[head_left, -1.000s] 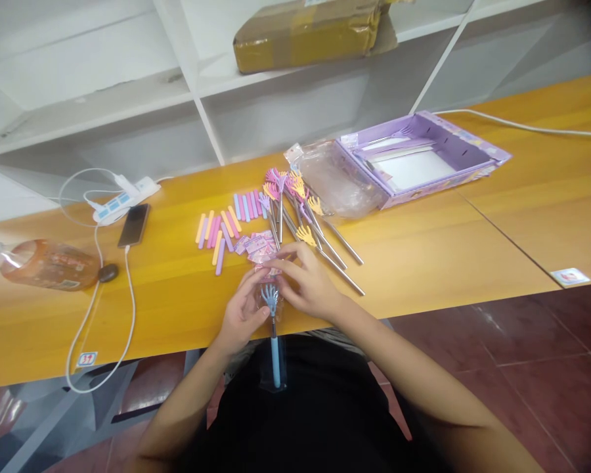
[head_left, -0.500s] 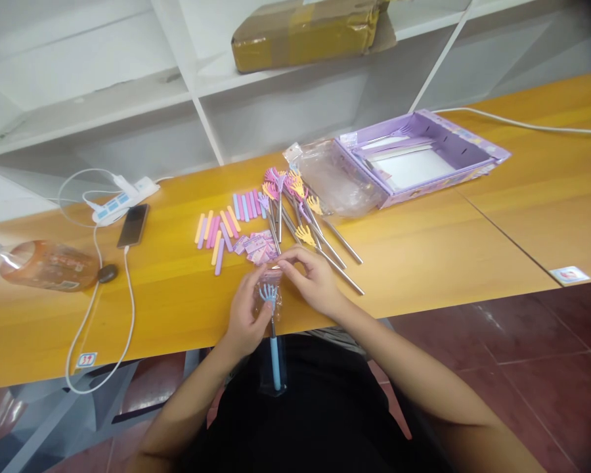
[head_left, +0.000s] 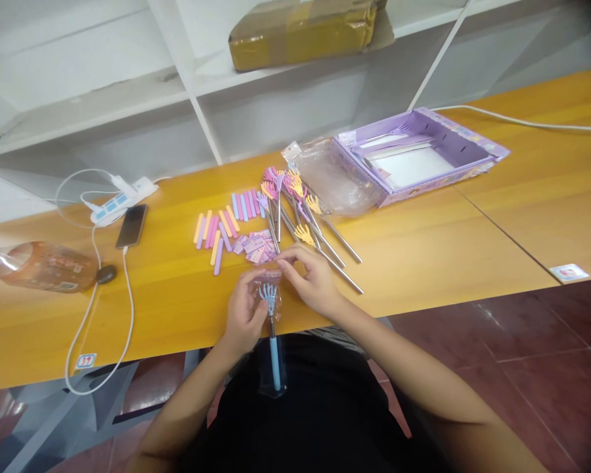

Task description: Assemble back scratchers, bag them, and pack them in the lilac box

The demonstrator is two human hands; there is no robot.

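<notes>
A blue back scratcher (head_left: 274,361) lies inside a clear plastic bag (head_left: 280,384), its hand-shaped head toward the table and its handle over my lap. My left hand (head_left: 245,315) is closed on the bag's left side, near the scratcher's head. With thumb and fingertips pinched together, my right hand (head_left: 309,279) holds the bag's top edge. Just beyond my hands lie small printed cards (head_left: 256,247) in a loose pile. Several pink, purple and yellow back scratchers (head_left: 303,210) with bare metal rods are heaped behind my right hand.
Coloured handle sleeves (head_left: 215,230) lie left of the cards. A purple box (head_left: 443,172) and clear plastic bags (head_left: 342,180) are at the back right. On the left are a phone (head_left: 132,225), a power strip (head_left: 123,202), cables and an orange bottle (head_left: 46,266).
My left thumb has shifted slightly left, off the scratcher's neck. My right hand has stayed at the bag's top edge. The whole view has shifted a little.
</notes>
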